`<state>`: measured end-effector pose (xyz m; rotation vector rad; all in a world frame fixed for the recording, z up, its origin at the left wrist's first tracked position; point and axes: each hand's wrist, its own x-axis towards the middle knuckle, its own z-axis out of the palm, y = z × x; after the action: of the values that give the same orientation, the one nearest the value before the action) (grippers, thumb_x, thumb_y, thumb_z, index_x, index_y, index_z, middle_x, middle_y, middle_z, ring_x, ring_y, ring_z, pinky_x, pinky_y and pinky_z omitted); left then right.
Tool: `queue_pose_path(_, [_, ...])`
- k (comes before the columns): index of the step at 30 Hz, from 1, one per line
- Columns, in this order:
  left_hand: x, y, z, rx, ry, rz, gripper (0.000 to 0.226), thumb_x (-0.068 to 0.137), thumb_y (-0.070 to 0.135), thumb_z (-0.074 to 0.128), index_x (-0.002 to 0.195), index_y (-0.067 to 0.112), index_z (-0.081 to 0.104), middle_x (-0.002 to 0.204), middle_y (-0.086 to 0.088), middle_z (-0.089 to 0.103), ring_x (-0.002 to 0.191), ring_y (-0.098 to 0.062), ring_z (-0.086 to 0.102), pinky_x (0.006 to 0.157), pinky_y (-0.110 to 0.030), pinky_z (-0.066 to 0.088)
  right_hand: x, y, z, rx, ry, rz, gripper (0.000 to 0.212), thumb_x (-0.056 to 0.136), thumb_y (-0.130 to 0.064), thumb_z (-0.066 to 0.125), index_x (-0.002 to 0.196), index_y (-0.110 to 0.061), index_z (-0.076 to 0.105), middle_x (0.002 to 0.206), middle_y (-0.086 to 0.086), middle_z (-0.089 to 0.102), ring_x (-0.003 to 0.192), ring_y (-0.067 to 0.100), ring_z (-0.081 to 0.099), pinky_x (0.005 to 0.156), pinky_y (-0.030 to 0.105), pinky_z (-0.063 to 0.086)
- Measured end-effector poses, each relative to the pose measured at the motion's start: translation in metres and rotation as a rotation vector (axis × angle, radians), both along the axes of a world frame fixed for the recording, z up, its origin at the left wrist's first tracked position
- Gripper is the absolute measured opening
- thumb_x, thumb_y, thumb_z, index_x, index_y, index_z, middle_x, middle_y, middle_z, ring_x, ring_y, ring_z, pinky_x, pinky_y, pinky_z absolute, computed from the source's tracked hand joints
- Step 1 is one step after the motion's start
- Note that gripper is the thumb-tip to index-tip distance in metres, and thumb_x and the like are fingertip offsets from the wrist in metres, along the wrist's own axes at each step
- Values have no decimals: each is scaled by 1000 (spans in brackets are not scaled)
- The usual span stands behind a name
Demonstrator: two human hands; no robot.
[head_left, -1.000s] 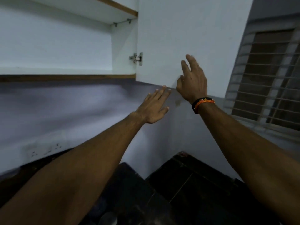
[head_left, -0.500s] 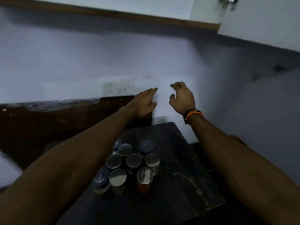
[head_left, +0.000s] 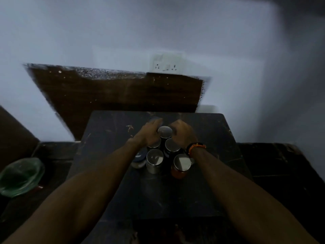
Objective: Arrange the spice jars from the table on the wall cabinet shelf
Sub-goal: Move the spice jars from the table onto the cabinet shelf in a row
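Note:
Several spice jars with shiny metal lids stand clustered on a dark stone table (head_left: 216, 182). The farthest silver-lidded jar (head_left: 164, 132) sits between my two hands. My left hand (head_left: 149, 135) reaches over the cluster's left side, fingers stretched forward beside that jar. My right hand (head_left: 182, 135), with an orange and black wristband, hovers on the jar's right with loosely curled fingers. Neither hand holds a jar. Nearer me stand a silver-lidded jar (head_left: 154, 158), a jar of orange-red spice (head_left: 181, 165) and a blue-lidded jar (head_left: 139, 159). The wall cabinet is out of view.
A green translucent bowl (head_left: 21, 175) lies on the dark floor at the left. A white socket plate (head_left: 167, 65) is on the pale wall behind the table, above a dark brown patch (head_left: 114, 92). The view is dim and blurred.
My view has dropped from the open wall cabinet to the table. Both hands came down from the cabinet door and now hover at the far jar in the cluster.

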<state>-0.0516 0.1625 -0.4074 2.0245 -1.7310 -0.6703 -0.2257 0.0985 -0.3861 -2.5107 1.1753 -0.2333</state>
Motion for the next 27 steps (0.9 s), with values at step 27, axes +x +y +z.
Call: queue_pose_path(27, [-77, 49, -73, -142, 89, 96, 46, 91, 18, 58, 136, 11, 51, 134, -9, 56, 124, -23, 49, 104, -36, 41, -69, 55, -123, -161, 385, -41, 79, 85, -61, 59, 148, -17, 41, 145, 11, 49, 135, 32, 42, 109, 50, 36])
